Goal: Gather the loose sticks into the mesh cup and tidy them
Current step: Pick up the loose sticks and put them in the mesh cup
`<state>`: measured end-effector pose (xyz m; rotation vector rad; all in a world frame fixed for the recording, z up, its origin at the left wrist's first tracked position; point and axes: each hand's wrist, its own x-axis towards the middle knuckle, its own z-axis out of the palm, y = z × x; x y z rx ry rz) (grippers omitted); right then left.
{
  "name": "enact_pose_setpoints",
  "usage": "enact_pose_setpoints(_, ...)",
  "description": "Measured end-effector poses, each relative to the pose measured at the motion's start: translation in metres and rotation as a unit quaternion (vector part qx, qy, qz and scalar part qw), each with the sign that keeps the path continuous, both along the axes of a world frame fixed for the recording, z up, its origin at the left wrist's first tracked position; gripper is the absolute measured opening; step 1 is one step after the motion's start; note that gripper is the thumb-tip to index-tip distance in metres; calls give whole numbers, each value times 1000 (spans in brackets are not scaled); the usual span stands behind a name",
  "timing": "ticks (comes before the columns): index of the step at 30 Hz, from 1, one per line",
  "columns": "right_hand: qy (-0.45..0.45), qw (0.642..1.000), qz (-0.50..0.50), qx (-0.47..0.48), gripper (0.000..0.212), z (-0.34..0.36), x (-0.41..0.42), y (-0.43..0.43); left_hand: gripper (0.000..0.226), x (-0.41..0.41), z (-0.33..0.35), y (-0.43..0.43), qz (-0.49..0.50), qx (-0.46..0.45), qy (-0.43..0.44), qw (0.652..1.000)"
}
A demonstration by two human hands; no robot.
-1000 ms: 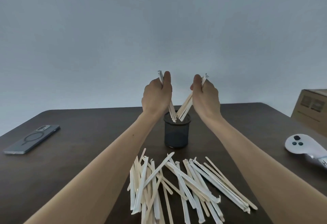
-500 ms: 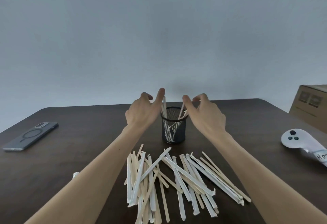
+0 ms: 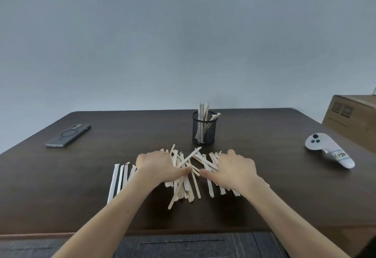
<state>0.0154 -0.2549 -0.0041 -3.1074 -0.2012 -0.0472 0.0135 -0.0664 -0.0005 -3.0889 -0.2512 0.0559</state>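
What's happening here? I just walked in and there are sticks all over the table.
A person is collecting loose sticks into a black mesh cup on a dark table. A handful already stands upright in the cup. Both hands lie on the pile in front of it: the left hand and the right hand are spread flat over the sticks, with nothing lifted yet. A few sticks lie apart at the left. A phone and a white controller sit aside, untouched.

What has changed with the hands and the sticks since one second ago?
Both hands let go of their sticks into the mesh cup and came down; left hand and right hand now lie on the loose sticks. Phone and controller stayed put.
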Motion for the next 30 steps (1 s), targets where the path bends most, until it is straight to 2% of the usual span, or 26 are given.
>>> enact_pose_setpoints(2, 0, 1000, 10, 7, 69, -6, -4, 5, 68, -1, -3, -2, -1, -34, 10, 999)
enact_pose_setpoints(4, -9, 999, 23, 37, 49, -9, -6, 10, 45, 0, -3, 1, -5, -62, 16, 998)
enact_pose_setpoints(6, -10, 998, 30, 55, 32, -7, -6, 12, 34, 1, -1, 5, -2, -72, 30, 997)
enact_pose_setpoints(7, -6, 998, 30, 60, 32, -6, -6, 13, 33, 1, -1, 7, 1, -74, 34, 997)
enact_pose_setpoints(11, 12, 998, -2, 54, 59, 0, -2, 18, 54, 0, 4, 6, 5, -67, 28, 997)
enact_pose_setpoints(12, 12, 999, -4, 50, 57, -1, 0, 20, 56, 0, 3, 5, 0, -68, 30, 997)
enact_pose_setpoints(15, 6, 996, -11, 85, 37, -7, 4, 25, 42, 4, 2, 3, -12, -78, 34, 996)
enact_pose_setpoints(20, 42, 985, -35, 163, 22, -12, 12, 24, 23, 8, -1, 7, 6, -116, 41, 992)
enact_pose_setpoints(25, 58, 970, -47, 231, 24, -15, 20, 22, 25, 13, -6, 14, 20, -190, 18, 981)
enact_pose_setpoints(27, 60, 967, -48, 241, 20, -14, 20, 21, 26, 14, -6, 17, 24, -197, 7, 980)
enact_pose_setpoints(30, 56, 963, -43, 261, 24, -11, 19, 20, 25, 15, -3, 20, 26, -192, 7, 981)
